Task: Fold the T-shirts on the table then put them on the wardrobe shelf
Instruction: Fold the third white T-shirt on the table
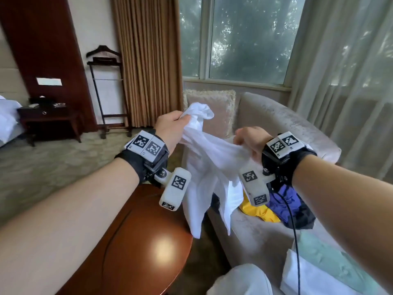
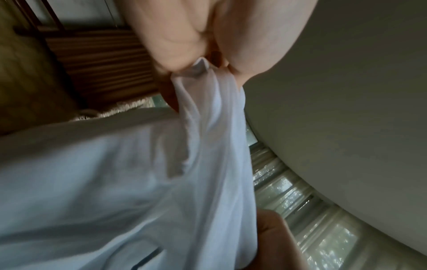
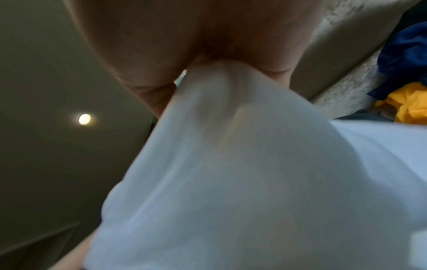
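Both wrist views are blurred; the white T-shirt [image 1: 210, 167] fills most of each. At frame centre, the left hand [image 1: 170, 128] and right hand [image 1: 252, 141] pinch it aloft with curled fingers [image 2: 175, 49]. Lower right, yellow [image 1: 260, 211] and blue garments [image 1: 287, 201] lie on the sofa [image 1: 265, 116], partly hidden; the wooden surface [image 1: 148, 241] is lower centre.

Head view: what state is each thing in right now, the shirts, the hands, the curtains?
white T-shirt: unfolded, held up in the air, hanging over the table edge
left hand: gripping a bunched part of the shirt
right hand: gripping another part
yellow garment: crumpled on the sofa
dark blue garment: crumpled beside it
brown curtain: drawn aside
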Action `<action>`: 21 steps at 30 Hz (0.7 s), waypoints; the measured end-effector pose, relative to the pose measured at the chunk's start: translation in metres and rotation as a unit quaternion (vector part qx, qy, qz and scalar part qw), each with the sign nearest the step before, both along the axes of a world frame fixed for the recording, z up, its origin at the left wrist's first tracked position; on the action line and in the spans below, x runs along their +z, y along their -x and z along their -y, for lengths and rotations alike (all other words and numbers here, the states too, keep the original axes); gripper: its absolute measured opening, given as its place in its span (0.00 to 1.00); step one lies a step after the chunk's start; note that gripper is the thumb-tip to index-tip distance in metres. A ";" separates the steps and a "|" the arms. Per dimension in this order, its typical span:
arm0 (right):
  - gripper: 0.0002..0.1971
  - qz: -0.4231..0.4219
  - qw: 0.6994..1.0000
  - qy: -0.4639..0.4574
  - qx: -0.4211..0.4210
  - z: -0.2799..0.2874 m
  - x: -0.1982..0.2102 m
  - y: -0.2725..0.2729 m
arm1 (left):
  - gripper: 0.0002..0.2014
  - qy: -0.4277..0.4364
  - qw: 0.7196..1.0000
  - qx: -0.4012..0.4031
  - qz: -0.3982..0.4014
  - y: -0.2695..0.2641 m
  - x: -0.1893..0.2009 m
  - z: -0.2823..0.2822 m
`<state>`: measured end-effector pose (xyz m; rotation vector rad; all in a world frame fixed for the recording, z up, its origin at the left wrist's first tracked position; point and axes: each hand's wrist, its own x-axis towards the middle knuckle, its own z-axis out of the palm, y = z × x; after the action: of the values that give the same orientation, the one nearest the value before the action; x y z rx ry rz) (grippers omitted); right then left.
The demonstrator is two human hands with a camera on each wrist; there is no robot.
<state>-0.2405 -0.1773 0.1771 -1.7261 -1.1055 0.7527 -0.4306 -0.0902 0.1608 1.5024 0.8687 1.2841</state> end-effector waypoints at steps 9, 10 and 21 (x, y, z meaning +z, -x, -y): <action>0.03 0.036 0.983 0.088 0.159 0.032 0.024 0.167 | 0.09 -0.046 0.998 0.021 -0.046 0.142 0.026 0.059; 0.10 -0.021 0.983 0.076 0.169 0.031 0.024 0.177 | 0.08 -0.043 0.997 0.021 -0.054 0.155 0.025 0.064; 0.16 -0.063 0.944 0.031 0.324 0.039 0.031 0.249 | 0.20 0.065 0.991 -0.106 -0.058 0.232 0.035 0.121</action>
<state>-0.4892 -0.2167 0.2086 -1.3296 -1.5936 1.2885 -0.6628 -0.2117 0.1961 1.5318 0.8254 0.9751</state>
